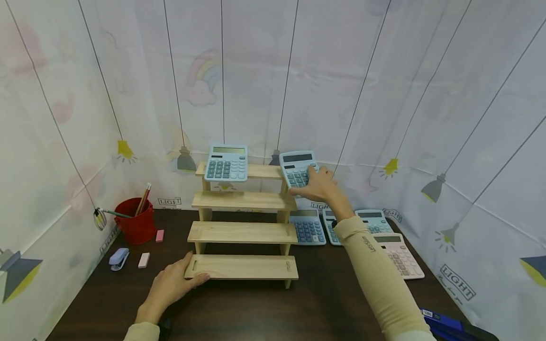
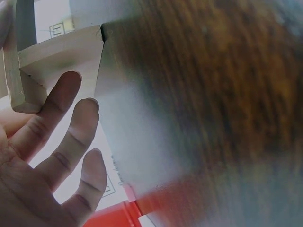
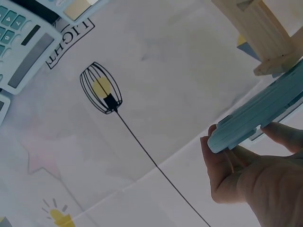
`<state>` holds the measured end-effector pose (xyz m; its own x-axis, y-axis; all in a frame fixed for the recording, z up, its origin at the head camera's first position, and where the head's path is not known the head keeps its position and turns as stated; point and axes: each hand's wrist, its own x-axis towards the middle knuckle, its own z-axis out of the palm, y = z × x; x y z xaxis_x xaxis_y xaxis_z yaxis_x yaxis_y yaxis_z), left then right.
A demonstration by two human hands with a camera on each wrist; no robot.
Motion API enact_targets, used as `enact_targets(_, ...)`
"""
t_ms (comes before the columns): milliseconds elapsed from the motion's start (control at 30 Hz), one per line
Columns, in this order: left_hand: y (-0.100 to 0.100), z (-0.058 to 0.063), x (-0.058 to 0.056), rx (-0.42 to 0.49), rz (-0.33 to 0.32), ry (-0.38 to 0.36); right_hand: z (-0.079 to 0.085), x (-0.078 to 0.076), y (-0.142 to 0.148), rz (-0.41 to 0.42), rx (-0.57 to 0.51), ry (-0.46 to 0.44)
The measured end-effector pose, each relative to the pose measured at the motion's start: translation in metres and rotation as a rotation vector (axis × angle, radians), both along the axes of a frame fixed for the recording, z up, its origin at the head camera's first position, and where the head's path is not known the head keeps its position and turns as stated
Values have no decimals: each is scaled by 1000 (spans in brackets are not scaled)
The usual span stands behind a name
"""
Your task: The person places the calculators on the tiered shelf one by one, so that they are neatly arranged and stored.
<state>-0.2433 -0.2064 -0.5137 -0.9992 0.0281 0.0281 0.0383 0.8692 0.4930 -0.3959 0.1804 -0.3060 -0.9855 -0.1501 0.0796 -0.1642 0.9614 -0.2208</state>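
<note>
A light-wood stepped rack (image 1: 243, 232) with several shelves stands mid-table. At its lowest shelf, my left hand (image 1: 172, 284) lies against the left end, thumb along the front edge; in the left wrist view the other fingers (image 2: 78, 123) are spread beside the wood. My right hand (image 1: 317, 185) grips a light-blue calculator (image 1: 297, 163) at the right end of the top shelf, tilted with its keys toward me. The right wrist view shows this calculator (image 3: 255, 111) edge-on, close to the wood. Another blue calculator (image 1: 226, 163) leans upright on the top shelf's left end.
Right of the rack lie several blue calculators (image 1: 308, 227) and a pale pink one (image 1: 398, 255). At left are a red bucket (image 1: 135, 227) with pencils, a small stapler (image 1: 118, 258) and erasers (image 1: 144, 260). A blue tool (image 1: 445, 327) lies front right. Printed fabric hangs behind.
</note>
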Motion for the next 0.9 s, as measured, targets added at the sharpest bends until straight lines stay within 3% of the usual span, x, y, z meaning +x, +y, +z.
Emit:
enact_targets(367,2,0,-1,11,13,-19,-6,-12,-18,31,-38,17)
enact_targets(900,0,-1,0,18,17,-5,-8,-12,-35,100,-95,20)
